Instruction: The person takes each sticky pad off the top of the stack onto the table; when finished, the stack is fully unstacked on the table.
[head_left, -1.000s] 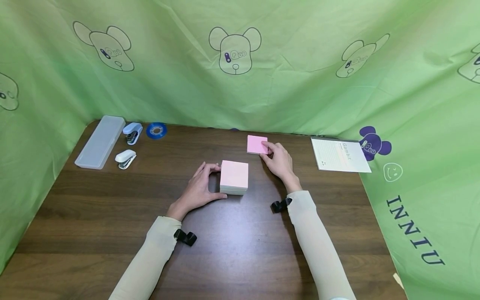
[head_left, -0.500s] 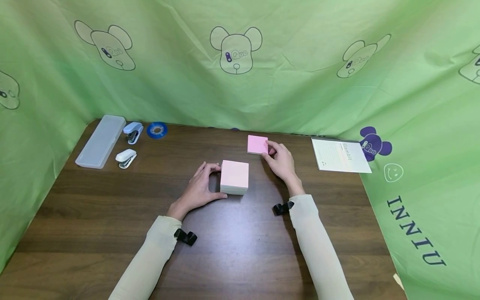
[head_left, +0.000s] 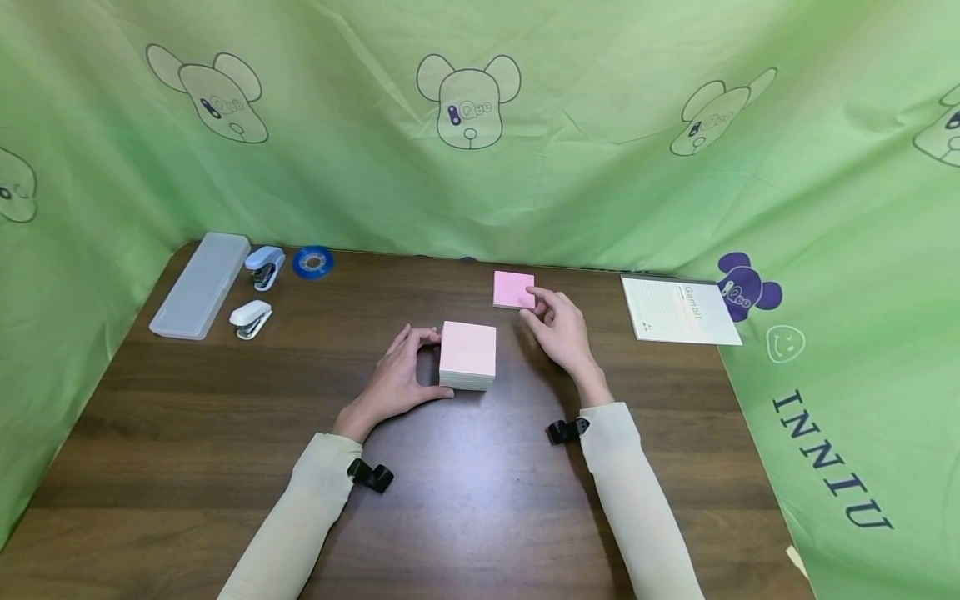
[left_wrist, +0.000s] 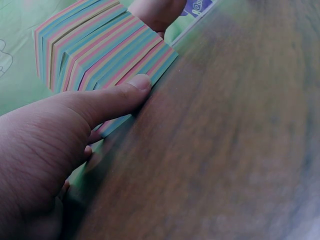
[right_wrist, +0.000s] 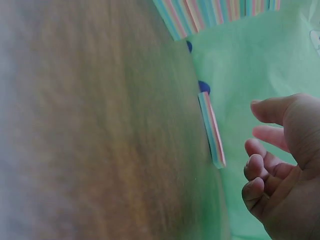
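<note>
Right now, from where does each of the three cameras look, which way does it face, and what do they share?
Head: worn high, faces forward and down over the table; shows both sleeves, the left hand gripping the thick note block, and the right hand by the thin pink pad.
Left wrist: low beside that hand, faces along the tabletop; thumb pressed on the block's striped side.
Right wrist: low, tilted sideways; loosely curled fingers off the thin pad.
Shared: block and pad appear in the head and right wrist views.
</note>
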